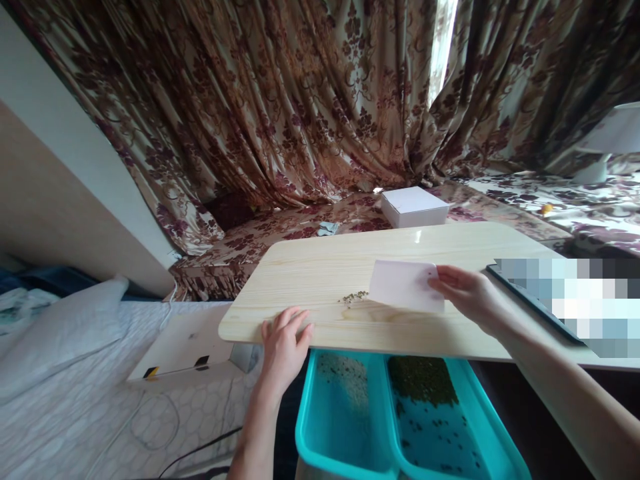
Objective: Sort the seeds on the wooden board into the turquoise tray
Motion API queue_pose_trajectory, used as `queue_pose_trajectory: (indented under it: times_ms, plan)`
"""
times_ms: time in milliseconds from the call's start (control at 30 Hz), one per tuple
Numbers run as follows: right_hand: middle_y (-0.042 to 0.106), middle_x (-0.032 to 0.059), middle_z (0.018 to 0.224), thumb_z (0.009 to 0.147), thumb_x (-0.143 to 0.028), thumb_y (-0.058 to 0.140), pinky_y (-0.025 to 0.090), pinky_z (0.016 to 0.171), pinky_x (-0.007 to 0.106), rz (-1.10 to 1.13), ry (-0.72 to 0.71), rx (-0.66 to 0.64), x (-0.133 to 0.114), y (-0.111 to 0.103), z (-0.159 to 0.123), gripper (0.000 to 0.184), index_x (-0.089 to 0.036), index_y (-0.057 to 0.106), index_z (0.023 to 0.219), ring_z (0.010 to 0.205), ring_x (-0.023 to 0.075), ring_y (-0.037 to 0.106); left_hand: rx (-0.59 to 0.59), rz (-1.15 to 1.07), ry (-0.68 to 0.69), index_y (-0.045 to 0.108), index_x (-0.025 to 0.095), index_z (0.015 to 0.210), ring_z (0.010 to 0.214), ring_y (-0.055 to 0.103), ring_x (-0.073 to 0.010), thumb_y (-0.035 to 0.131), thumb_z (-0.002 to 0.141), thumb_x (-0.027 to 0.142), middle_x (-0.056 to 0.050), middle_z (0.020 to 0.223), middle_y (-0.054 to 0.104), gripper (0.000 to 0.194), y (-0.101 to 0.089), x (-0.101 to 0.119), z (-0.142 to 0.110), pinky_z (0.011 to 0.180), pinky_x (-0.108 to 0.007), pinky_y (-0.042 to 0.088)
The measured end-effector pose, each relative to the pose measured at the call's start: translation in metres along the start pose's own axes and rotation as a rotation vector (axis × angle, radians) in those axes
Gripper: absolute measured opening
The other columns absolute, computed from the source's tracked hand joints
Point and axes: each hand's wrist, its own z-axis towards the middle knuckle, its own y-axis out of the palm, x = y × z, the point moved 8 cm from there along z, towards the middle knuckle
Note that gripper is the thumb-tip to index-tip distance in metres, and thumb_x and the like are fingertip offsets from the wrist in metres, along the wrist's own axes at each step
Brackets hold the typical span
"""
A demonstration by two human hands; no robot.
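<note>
My right hand (463, 293) grips the right edge of a thin white card (405, 283), perhaps plastic, tilted over the pale wooden tabletop (310, 267). At the card's left edge lies a small scatter of brownish grains or seeds (355, 297). Resting on the front edge of the tabletop, left of the grains, my left hand (286, 337) has its fingers spread and holds nothing. Below that edge sits a turquoise two-part tub (345, 437). Pale grains (350, 377) lie in its left compartment, and dark green grains (423, 380) are heaped at the back of the right one.
A dark-edged flat device (535, 303), partly blurred out, lies on the tabletop's right. Behind the table are a white box (415, 205) and a light blue cloth (328, 229). A bed (65, 373) with a white panel (185, 347) and cables is at left; a lamp (615, 130) stands far right.
</note>
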Motion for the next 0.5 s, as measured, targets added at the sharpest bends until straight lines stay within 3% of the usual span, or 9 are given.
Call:
queue_pose_trajectory:
  times_ms: [300, 500]
  plan:
    - [0.080, 0.0095, 0.084, 0.068, -0.064, 0.080, 0.063, 0.069, 0.038, 0.002, 0.012, -0.037, 0.002, 0.024, -0.010, 0.046, -0.024, 0.076, 0.090, 0.083, 0.0278, 0.075, -0.010, -0.007, -0.009, 0.074, 0.025, 0.121, 0.128, 0.060, -0.0291, 0.055, 0.097, 0.026, -0.011, 0.135, 0.068, 0.031, -0.001, 0.002, 0.000, 0.120, -0.059, 0.028]
    - [0.080, 0.0098, 0.084, 0.069, -0.066, 0.077, 0.063, 0.070, 0.039, -0.023, -0.005, 0.017, 0.006, 0.003, -0.014, 0.048, -0.025, 0.077, 0.093, 0.083, 0.0281, 0.075, -0.012, -0.009, -0.017, 0.074, 0.026, 0.122, 0.128, 0.060, -0.0289, 0.055, 0.097, 0.026, -0.010, 0.136, 0.068, 0.031, -0.002, 0.002, 0.000, 0.121, -0.059, 0.027]
